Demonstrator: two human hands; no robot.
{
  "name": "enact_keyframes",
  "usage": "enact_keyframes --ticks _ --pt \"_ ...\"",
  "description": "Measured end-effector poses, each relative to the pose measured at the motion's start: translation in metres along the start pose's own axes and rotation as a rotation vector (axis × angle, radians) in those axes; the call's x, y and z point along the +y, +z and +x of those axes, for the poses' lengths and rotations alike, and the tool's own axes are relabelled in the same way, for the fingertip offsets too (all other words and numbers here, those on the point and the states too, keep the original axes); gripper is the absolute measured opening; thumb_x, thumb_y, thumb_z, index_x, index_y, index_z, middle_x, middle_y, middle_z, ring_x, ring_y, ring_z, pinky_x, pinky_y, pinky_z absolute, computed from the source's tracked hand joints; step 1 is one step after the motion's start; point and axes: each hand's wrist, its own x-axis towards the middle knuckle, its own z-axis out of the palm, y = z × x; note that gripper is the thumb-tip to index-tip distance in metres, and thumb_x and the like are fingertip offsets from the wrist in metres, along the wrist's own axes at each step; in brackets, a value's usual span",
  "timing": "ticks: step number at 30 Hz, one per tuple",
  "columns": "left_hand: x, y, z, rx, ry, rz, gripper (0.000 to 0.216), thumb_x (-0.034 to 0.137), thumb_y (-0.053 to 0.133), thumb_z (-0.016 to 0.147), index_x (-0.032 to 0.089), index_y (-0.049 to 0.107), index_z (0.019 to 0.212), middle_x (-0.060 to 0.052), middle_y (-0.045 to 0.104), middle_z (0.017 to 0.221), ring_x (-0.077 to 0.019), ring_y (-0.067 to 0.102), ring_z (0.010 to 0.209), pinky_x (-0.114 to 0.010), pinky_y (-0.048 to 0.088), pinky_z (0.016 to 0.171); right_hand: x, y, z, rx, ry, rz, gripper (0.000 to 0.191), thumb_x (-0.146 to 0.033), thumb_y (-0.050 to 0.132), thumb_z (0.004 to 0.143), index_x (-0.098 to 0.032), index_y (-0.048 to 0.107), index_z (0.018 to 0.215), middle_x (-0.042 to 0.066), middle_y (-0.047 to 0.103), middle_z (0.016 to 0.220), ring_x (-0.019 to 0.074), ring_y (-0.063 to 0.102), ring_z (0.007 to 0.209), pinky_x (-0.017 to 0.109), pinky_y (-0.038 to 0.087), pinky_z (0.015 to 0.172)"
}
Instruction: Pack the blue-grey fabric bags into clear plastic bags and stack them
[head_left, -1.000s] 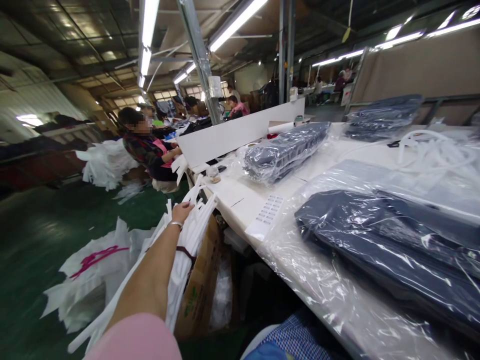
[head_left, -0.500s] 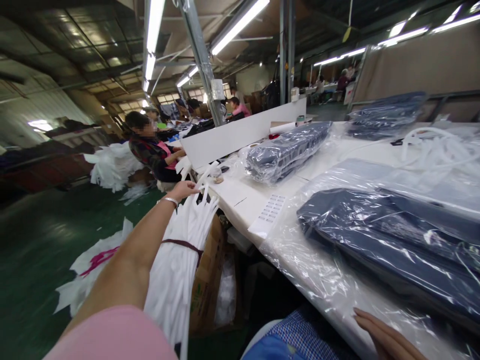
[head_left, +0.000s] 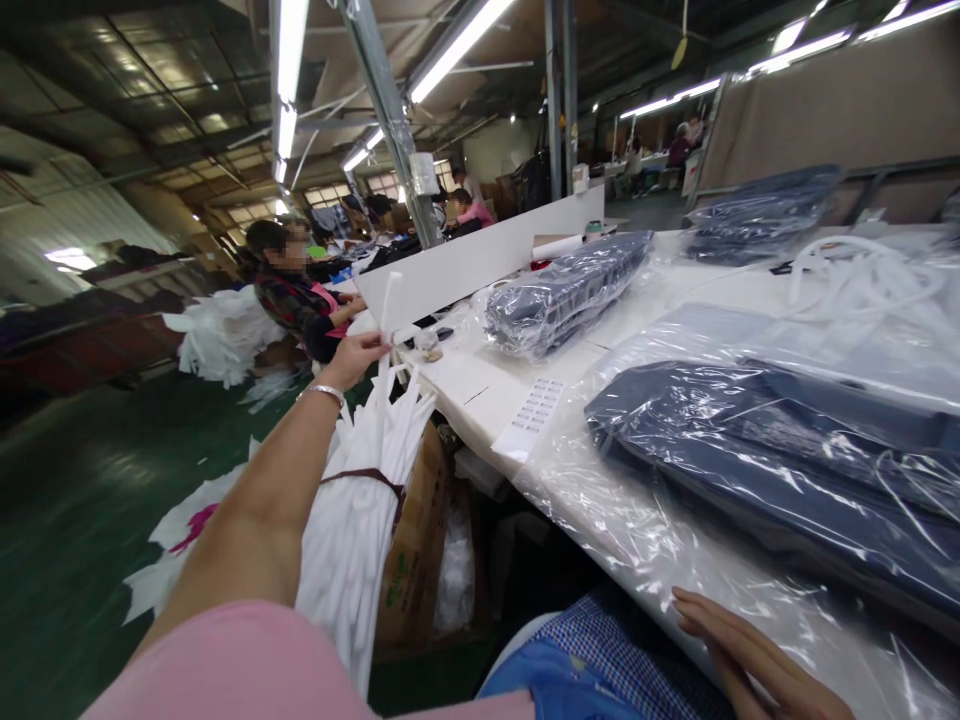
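Note:
My left hand (head_left: 358,358), a bracelet on its wrist, pinches a white foam strip (head_left: 390,310) that stands upright from the top of a tied bundle. Below it, the bundle of white strips (head_left: 352,540) leans beside the table, bound by a dark band (head_left: 367,475). At the lower right, my right hand (head_left: 750,645) rests with fingers stretched out over clear plastic at the table's front edge. Nearest to it lies a dark blue padded item (head_left: 750,450) in a clear plastic bag; what it is exactly I cannot tell.
More bagged dark items (head_left: 566,290) lie on the white table (head_left: 457,385), with a label sheet (head_left: 534,415) and white tubing (head_left: 847,270). A cardboard box (head_left: 409,560) stands below the table edge. A co-worker (head_left: 292,290) works beyond the white partition (head_left: 480,255).
My left hand has drawn one white strip up out of the bundle, so it now stands above the fingers. My right hand has shifted slightly up and left.

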Motion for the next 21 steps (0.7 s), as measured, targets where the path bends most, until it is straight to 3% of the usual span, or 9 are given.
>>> enact_keyframes --ticks 3,7,11,14,16,18,21 --pt "0.012 0.002 0.000 0.043 0.036 -0.036 0.051 0.048 0.086 0.049 0.014 0.070 0.084 -0.002 0.069 0.072 -0.0210 0.063 0.080 -0.032 0.052 0.074 -0.009 -0.002 0.010 0.010 0.024 0.024 0.027 -0.028 0.059 0.092 -0.027 0.072 0.115 0.000 0.073 0.119 0.0184 0.072 0.102 0.023 0.055 0.095" --pt "0.027 0.007 -0.009 -0.054 0.054 -0.082 0.052 0.034 0.094 0.033 0.013 0.068 0.072 -0.002 0.068 0.066 -0.0214 0.064 0.072 -0.034 0.053 0.068 -0.021 -0.003 0.021 0.027 0.079 0.065 0.025 -0.028 0.058 0.093 -0.027 0.072 0.114 0.001 0.073 0.119 0.0183 0.072 0.102 0.024 0.057 0.093" --pt "0.052 0.011 -0.017 0.045 0.132 -0.174 0.048 0.044 0.088 0.053 0.013 0.066 0.082 0.004 0.068 0.073 -0.0122 0.061 0.078 -0.030 0.053 0.079 -0.029 0.001 0.028 0.057 0.113 0.146 0.025 -0.030 0.057 0.094 -0.027 0.073 0.113 0.001 0.074 0.116 0.0201 0.073 0.102 0.029 0.058 0.094" --pt "0.090 0.013 -0.023 0.121 0.216 -0.273 0.050 0.045 0.082 0.065 0.014 0.064 0.100 0.007 0.069 0.087 -0.0069 0.060 0.085 -0.030 0.053 0.087 -0.035 0.007 0.039 0.080 0.155 0.187 0.026 -0.031 0.060 0.093 -0.027 0.071 0.117 0.001 0.075 0.112 0.0202 0.074 0.098 0.030 0.059 0.092" --pt "0.126 0.024 -0.034 0.101 0.283 -0.363 0.049 0.043 0.080 0.070 0.020 0.063 0.109 0.006 0.070 0.101 -0.0086 0.063 0.093 -0.033 0.055 0.089 -0.044 0.009 0.054 0.118 0.169 0.195 0.028 -0.029 0.061 0.093 -0.029 0.068 0.121 0.001 0.075 0.113 0.0197 0.073 0.100 0.030 0.059 0.094" --pt "0.166 0.045 -0.058 -0.007 0.334 -0.451 0.040 0.038 0.083 0.070 0.027 0.067 0.105 0.005 0.071 0.106 -0.0134 0.067 0.097 -0.035 0.057 0.088 -0.059 0.004 0.074 0.191 0.155 0.199 0.034 -0.026 0.059 0.095 -0.030 0.063 0.129 0.002 0.071 0.124 0.0199 0.068 0.113 0.034 0.055 0.101" --pt "0.219 0.090 -0.117 -0.250 0.347 -0.582 0.033 0.032 0.086 0.069 0.027 0.071 0.098 0.003 0.073 0.094 -0.0172 0.071 0.091 -0.034 0.060 0.082 -0.085 -0.014 0.106 0.328 0.126 0.200 0.055 -0.028 0.059 0.095 -0.031 0.043 0.148 0.006 0.049 0.150 0.0235 0.047 0.138 0.043 0.043 0.114"
